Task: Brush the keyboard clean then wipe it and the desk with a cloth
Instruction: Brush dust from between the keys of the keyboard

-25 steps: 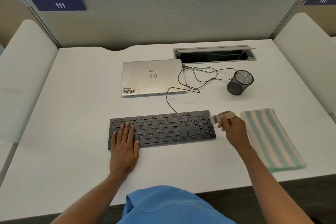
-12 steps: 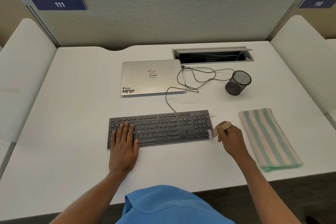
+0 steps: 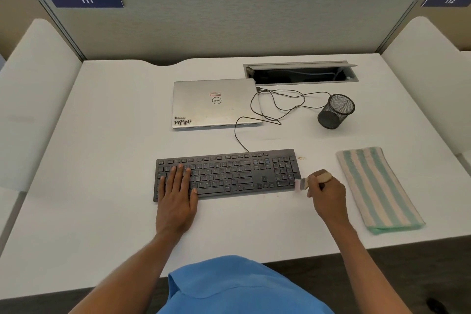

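Note:
A black keyboard (image 3: 237, 173) lies in the middle of the white desk (image 3: 114, 148). My left hand (image 3: 177, 194) rests flat on its left keys, fingers straight. My right hand (image 3: 327, 195) grips a small wooden-handled brush (image 3: 309, 182); its pale bristles touch the keyboard's right end near the front corner. A few crumbs (image 3: 302, 158) lie on the desk by the keyboard's back right corner. A folded cloth (image 3: 377, 187) with green and cream stripes lies to the right of my right hand.
A shut silver laptop (image 3: 215, 103) sits behind the keyboard, with a looped black cable (image 3: 277, 104) beside it. A black mesh pen cup (image 3: 336, 115) stands at the back right. An open cable hatch (image 3: 300, 72) is set in the desk. Grey partitions enclose the desk.
My right hand has drawn the brush down the keyboard's right end, from the back corner toward the front corner. My left hand has stayed on the keys.

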`<action>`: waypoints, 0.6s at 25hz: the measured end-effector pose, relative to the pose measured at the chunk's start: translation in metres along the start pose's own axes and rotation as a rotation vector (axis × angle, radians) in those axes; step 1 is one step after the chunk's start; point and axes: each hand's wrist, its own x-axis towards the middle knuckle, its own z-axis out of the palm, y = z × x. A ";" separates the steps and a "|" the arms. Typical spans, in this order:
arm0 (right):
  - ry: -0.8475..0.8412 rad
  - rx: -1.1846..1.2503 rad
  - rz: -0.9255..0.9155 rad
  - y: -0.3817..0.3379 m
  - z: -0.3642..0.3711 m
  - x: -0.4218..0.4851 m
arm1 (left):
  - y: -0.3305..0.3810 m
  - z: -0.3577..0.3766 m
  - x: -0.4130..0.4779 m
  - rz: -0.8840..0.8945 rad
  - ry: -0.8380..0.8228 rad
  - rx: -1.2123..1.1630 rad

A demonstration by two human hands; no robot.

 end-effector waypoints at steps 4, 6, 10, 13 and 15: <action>0.009 0.035 0.010 0.007 0.008 -0.013 | -0.002 0.001 -0.003 0.004 0.013 -0.008; -0.034 0.038 0.021 0.003 0.011 -0.022 | -0.002 0.001 -0.002 0.001 0.013 -0.010; 0.093 0.134 0.062 -0.007 0.015 -0.030 | -0.001 0.001 -0.002 0.002 0.015 -0.026; 0.192 0.178 0.141 -0.011 0.023 -0.037 | -0.002 0.002 -0.002 0.004 0.012 -0.030; 0.214 0.182 0.185 -0.013 0.032 -0.043 | -0.003 0.002 -0.002 0.007 -0.009 -0.037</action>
